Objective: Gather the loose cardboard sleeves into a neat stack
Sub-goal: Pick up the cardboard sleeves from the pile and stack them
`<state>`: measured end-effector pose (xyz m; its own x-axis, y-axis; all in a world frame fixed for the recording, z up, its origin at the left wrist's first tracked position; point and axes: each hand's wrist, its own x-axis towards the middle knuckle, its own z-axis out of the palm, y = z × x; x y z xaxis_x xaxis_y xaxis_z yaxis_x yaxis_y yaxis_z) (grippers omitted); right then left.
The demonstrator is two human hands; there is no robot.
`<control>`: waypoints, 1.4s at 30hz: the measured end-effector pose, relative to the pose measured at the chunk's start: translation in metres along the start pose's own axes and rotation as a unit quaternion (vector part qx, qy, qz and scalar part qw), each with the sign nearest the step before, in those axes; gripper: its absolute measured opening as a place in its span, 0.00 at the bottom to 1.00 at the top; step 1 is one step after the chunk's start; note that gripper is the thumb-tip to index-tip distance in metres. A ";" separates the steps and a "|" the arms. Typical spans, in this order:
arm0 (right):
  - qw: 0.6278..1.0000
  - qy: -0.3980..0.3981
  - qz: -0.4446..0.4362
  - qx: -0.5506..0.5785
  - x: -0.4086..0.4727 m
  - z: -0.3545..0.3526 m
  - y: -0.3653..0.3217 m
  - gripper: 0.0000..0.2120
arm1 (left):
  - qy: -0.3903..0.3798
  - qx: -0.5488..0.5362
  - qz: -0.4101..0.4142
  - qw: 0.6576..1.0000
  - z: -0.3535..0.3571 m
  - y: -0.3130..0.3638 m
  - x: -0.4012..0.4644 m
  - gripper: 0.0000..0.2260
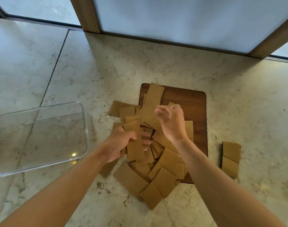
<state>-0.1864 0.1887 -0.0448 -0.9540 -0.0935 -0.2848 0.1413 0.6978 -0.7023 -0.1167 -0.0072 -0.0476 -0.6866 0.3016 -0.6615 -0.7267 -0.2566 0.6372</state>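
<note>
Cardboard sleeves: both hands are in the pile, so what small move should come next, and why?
Probably the right hand should lay its lifted sleeve onto the sleeves gripped by the left hand. That bundle is the only start of a stack; the rest lie scattered across the wooden board and counter.

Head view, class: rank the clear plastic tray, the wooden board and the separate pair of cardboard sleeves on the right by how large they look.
1. clear plastic tray
2. wooden board, partly covered by sleeves, so its rank against the tray is unsure
3. separate pair of cardboard sleeves, clearly smallest

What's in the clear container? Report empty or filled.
Empty: the clear container shows only countertop through it; the sleeves lie outside.
</note>
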 end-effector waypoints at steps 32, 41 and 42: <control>0.999 0.004 0.012 -0.045 0.025 0.009 -0.003 0.16 | 0.147 -0.184 0.089 0.968 -0.019 0.003 -0.003 0.17; 0.937 -0.057 0.169 0.300 -0.018 0.032 -0.020 0.05 | 0.193 0.024 0.124 0.973 0.015 0.014 0.020 0.13; 0.955 -0.062 0.138 0.255 -0.024 0.036 -0.017 0.06 | 0.198 0.043 0.111 0.973 0.013 0.010 0.020 0.13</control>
<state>-0.1565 0.1532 -0.0494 -0.8280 -0.0615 -0.5573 0.5229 0.2740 -0.8071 -0.1375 0.0081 -0.0492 -0.7938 -0.1353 -0.5929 -0.5660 -0.1923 0.8017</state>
